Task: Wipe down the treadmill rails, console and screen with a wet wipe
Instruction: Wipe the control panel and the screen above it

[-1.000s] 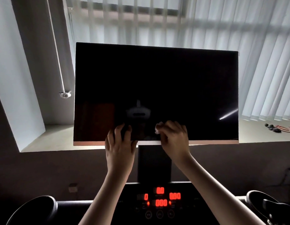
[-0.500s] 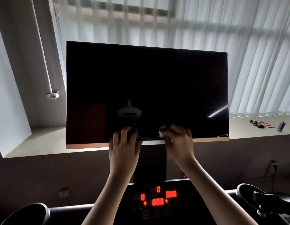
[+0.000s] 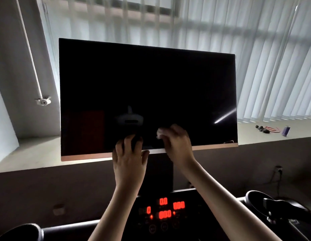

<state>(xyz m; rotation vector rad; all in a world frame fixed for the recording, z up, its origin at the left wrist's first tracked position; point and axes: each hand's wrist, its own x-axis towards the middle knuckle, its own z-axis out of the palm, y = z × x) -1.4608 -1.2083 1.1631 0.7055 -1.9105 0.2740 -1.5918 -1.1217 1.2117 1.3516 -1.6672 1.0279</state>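
Screen (image 3: pixel 147 84) front toward camera — long axis sideways, right hand (image 3: pixel 177 143) pinching wipe (image 3: pixel 159 133)

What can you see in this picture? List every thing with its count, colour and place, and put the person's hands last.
screen: one, black with a copper lower strip, centre, in front of the window
wet wipe: one, white, bunched against the screen's lower part
console: one, black, below the screen
readouts: four groups, red, lit on the console
cup holders: two, black, at either end of the console
vertical blinds: one set, white, over the window
windowsill: one, pale, behind the screen
can: one, purple, right end of the windowsill
cord: one, red, beside the can
wall socket: one, white, right, below the sill
left hand: fingers on the screen's lower edge
right hand: holds the wet wipe on the screen
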